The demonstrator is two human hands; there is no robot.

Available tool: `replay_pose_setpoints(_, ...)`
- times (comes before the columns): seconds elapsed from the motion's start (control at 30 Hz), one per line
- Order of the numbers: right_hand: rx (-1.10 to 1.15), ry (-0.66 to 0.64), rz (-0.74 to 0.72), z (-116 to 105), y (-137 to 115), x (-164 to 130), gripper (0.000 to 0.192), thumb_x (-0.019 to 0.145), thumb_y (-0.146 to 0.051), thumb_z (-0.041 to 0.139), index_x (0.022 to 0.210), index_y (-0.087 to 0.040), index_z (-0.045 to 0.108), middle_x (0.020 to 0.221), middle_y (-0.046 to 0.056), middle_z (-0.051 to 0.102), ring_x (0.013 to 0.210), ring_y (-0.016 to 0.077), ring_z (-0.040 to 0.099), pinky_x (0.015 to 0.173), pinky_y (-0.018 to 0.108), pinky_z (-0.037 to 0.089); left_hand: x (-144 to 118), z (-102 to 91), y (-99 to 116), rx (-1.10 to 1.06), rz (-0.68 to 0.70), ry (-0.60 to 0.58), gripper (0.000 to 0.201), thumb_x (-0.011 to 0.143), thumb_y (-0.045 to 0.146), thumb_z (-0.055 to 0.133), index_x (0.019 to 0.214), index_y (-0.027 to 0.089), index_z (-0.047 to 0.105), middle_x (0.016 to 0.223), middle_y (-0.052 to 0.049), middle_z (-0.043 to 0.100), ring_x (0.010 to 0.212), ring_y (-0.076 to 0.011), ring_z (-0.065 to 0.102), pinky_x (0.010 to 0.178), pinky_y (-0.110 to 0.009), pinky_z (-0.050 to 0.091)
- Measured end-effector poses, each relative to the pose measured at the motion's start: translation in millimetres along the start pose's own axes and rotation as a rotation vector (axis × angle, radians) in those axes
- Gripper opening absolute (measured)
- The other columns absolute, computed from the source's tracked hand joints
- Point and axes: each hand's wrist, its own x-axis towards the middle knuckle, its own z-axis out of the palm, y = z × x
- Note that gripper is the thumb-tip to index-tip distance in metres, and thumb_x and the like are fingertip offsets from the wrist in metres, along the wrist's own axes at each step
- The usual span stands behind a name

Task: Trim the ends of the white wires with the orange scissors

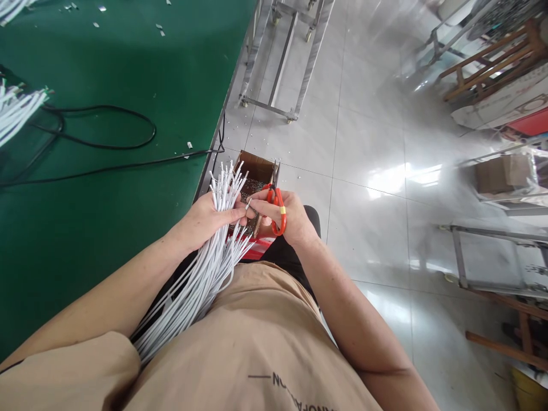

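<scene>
A thick bundle of white cables [194,291] lies across my lap, its cut ends fanned upward. My left hand [209,220] is closed around the bundle near those ends. Close beside it, my right hand [286,214] has a pair of orange-handled scissors [279,220] hooked in it, blades pointing up and away. Thumb and finger of the right hand pinch a small whitish end [248,204] by my left fingertips; whether it belongs to a cable I cannot tell. Below both hands, a cardboard box [257,165] holds many small scraps.
To the left is a green table [128,228] with a black cord [107,169], scattered scraps and another white cable bundle [19,111]. A metal frame on casters [278,63] stands ahead on the tiled floor [368,142]. Racks and a wooden stool [492,63] are at right.
</scene>
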Motion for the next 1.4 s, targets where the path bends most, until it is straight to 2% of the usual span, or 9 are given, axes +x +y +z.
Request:
replay_pose_setpoints(0.17, -0.042, 0.036, -0.023, 2, 4, 1, 0.013, 0.073, -0.025, 0.059, 0.066, -0.015, 0.061, 0.062, 0.0, 0.065, 0.055, 0.0086, 0.055, 0.054, 0.021, 0.041, 1, 0.3, -1, -0.073, -0.061, 0.003, 0.026, 0.067, 0.03, 0.075, 0.081, 0.017, 0.057, 0.077, -0.002, 0.067, 0.067, -0.0151, 0.062, 0.069, -0.031, 0.05)
replay_pose_setpoints(0.37, -0.126, 0.357, 0.007, 19, 24, 8, 0.009, 0.064, -0.024, 0.061, 0.069, -0.017, 0.061, 0.056, -0.006, 0.052, 0.051, 0.0071, 0.043, 0.05, 0.021, 0.035, 2, -2.2, -5, 0.192, 0.019, 0.14, 0.032, 0.058, 0.031, 0.081, 0.075, 0.017, 0.059, 0.071, 0.001, 0.065, 0.071, -0.017, 0.063, 0.074, -0.032, 0.049)
replay_pose_setpoints(0.43, -0.064, 0.322, 0.01, 19, 26, 8, 0.01, 0.065, -0.025, 0.062, 0.068, -0.016, 0.062, 0.058, -0.005, 0.052, 0.053, 0.0075, 0.044, 0.052, 0.021, 0.037, 2, -1.3, -4, 0.226, 0.033, 0.167, 0.031, 0.059, 0.032, 0.081, 0.074, 0.017, 0.058, 0.071, 0.001, 0.065, 0.07, -0.0168, 0.063, 0.074, -0.032, 0.049)
replay_pose_setpoints(0.57, 0.111, 0.183, 0.012, 9, 24, 6, 0.013, 0.07, -0.027, 0.062, 0.065, -0.015, 0.062, 0.061, -0.002, 0.053, 0.06, 0.0085, 0.049, 0.058, 0.022, 0.04, 1, 2.6, 0, 0.092, -0.022, 0.139, 0.03, 0.064, 0.033, 0.078, 0.08, 0.017, 0.057, 0.07, 0.001, 0.064, 0.068, -0.0167, 0.066, 0.074, -0.033, 0.052)
replay_pose_setpoints(0.7, 0.109, 0.167, 0.028, 4, 20, 3, 0.01, 0.07, -0.024, 0.064, 0.074, -0.015, 0.067, 0.06, -0.003, 0.056, 0.057, 0.0076, 0.049, 0.057, 0.021, 0.04, 0, 4.4, 2, 0.023, -0.055, 0.12, 0.031, 0.065, 0.031, 0.077, 0.082, 0.017, 0.056, 0.074, 0.0, 0.067, 0.068, -0.0169, 0.067, 0.072, -0.033, 0.054)
replay_pose_setpoints(0.9, 0.102, 0.105, 0.015, 7, 16, 2, 0.012, 0.075, -0.026, 0.063, 0.072, -0.015, 0.066, 0.061, -0.001, 0.062, 0.056, 0.0084, 0.054, 0.056, 0.021, 0.044, -1, 3.5, 2, 0.021, -0.056, 0.109, 0.032, 0.066, 0.03, 0.077, 0.085, 0.017, 0.055, 0.073, -0.001, 0.068, 0.068, -0.0166, 0.067, 0.072, -0.032, 0.054)
replay_pose_setpoints(1.1, 0.149, 0.054, 0.025, 5, 17, 4, 0.015, 0.073, -0.03, 0.065, 0.072, -0.016, 0.061, 0.061, -0.001, 0.059, 0.057, 0.0112, 0.058, 0.057, 0.024, 0.047, 1, 1.4, -1, -0.007, -0.05, 0.061, 0.034, 0.068, 0.032, 0.075, 0.089, 0.017, 0.053, 0.076, -0.002, 0.069, 0.068, -0.0164, 0.066, 0.068, -0.031, 0.052)
replay_pose_setpoints(1.23, 0.21, 0.127, 0.0, 10, 25, 7, 0.015, 0.071, -0.03, 0.065, 0.074, -0.017, 0.058, 0.059, -0.003, 0.056, 0.052, 0.0093, 0.054, 0.056, 0.024, 0.046, 0, 2.1, -1, 0.01, -0.032, 0.069, 0.033, 0.067, 0.032, 0.076, 0.087, 0.018, 0.054, 0.074, 0.001, 0.065, 0.068, -0.0154, 0.065, 0.071, -0.031, 0.051)
replay_pose_setpoints(1.4, 0.199, 0.314, 0.031, 23, 37, 9, 0.014, 0.066, -0.028, 0.064, 0.065, -0.017, 0.055, 0.055, -0.005, 0.047, 0.051, 0.0069, 0.041, 0.051, 0.021, 0.037, 2, 1.4, -4, 0.262, 0.077, 0.212, 0.028, 0.063, 0.034, 0.077, 0.076, 0.018, 0.058, 0.071, 0.002, 0.061, 0.069, -0.0143, 0.058, 0.074, -0.029, 0.046)
